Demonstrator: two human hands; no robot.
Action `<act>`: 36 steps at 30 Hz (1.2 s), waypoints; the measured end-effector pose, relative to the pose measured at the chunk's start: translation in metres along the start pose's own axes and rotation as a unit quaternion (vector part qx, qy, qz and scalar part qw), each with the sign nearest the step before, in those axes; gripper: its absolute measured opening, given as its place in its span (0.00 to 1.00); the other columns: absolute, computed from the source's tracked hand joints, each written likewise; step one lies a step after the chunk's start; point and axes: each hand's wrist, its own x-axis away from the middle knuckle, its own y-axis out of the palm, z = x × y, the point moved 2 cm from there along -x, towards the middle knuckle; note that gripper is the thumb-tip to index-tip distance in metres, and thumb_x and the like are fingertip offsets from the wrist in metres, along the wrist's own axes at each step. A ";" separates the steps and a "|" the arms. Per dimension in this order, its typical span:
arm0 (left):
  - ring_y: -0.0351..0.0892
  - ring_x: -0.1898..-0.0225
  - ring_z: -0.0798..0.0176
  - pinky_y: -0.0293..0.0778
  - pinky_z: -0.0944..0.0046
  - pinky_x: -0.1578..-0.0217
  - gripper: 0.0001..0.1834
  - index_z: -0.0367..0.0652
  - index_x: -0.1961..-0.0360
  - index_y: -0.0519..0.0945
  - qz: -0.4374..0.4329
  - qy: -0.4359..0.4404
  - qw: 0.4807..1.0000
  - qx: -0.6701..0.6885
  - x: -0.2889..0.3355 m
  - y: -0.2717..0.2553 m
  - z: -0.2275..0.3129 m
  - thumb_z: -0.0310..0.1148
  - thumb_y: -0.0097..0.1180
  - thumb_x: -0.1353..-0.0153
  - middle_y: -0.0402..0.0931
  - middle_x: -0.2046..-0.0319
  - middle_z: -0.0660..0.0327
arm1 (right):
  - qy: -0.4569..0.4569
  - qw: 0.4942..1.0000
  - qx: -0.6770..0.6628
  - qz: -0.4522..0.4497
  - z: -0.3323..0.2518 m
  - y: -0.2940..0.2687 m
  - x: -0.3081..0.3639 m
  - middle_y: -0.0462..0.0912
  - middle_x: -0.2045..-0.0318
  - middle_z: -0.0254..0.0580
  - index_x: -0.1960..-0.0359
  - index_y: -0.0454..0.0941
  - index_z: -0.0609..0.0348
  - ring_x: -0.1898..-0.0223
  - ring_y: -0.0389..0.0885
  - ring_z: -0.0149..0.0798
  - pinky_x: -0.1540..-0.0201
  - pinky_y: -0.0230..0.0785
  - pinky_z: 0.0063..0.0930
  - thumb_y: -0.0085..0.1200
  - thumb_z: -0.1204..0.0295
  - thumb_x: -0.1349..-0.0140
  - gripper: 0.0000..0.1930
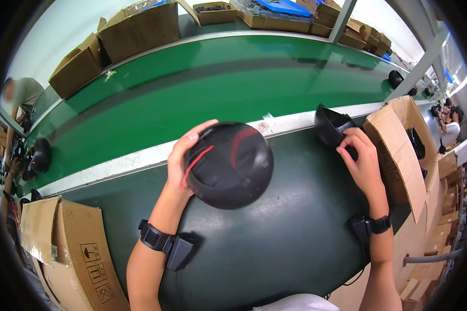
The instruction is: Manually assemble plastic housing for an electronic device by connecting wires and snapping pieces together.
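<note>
My left hand (177,161) is closed on the left edge of a round black shell (233,181), held above the dark green tabletop. A thin red strip (197,165) runs along the shell's side by my fingers, and a blurred red curve marks its upper part. At the right, my right hand (363,160) pinches the lower edge of a smaller curved black shell piece (331,127). This piece is hollow on the side toward my fingers and is apart from the round shell.
A green conveyor belt (218,72) runs beyond the white rail (296,123). Open cardboard boxes stand at the left (78,249) and right (404,155) of the worktop (275,243). More boxes (140,33) line the far side. A person (23,96) works at the far left.
</note>
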 end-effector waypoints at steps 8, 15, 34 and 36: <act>0.81 0.57 0.54 0.76 0.54 0.52 0.23 0.39 0.55 0.81 0.167 0.074 0.982 0.051 -0.004 -0.040 0.058 0.47 0.47 0.39 0.82 0.58 0.52 | 0.073 0.995 -0.073 0.016 -0.017 0.003 0.029 0.76 0.53 0.49 0.65 0.77 0.67 0.60 0.80 0.44 0.58 0.72 0.29 0.60 0.82 0.49 0.10; 0.70 0.40 0.53 0.68 0.48 0.40 0.29 0.43 0.37 0.65 -0.128 0.127 0.963 0.201 0.015 -0.045 0.037 0.47 0.50 0.34 0.67 0.38 0.53 | -0.137 0.981 -0.129 0.037 -0.077 0.001 -0.010 0.75 0.50 0.50 0.50 0.74 0.61 0.51 0.76 0.50 0.48 0.70 0.39 0.71 0.70 0.60 0.31; 0.72 0.43 0.52 0.70 0.53 0.43 0.27 0.42 0.39 0.69 -0.031 0.092 0.988 0.120 -0.003 -0.003 -0.016 0.47 0.42 0.32 0.71 0.42 0.52 | -0.209 0.912 -0.323 0.145 -0.166 0.042 -0.072 0.64 0.37 0.61 0.37 0.63 0.68 0.38 0.65 0.64 0.37 0.62 0.49 0.76 0.64 0.72 0.54; 0.73 0.44 0.52 0.71 0.53 0.43 0.27 0.41 0.40 0.69 -0.027 0.084 0.987 0.133 0.000 -0.002 -0.013 0.48 0.42 0.32 0.71 0.43 0.52 | -0.214 0.907 -0.327 0.153 -0.166 0.044 -0.071 0.64 0.37 0.61 0.37 0.63 0.68 0.38 0.65 0.64 0.37 0.62 0.49 0.76 0.65 0.72 0.54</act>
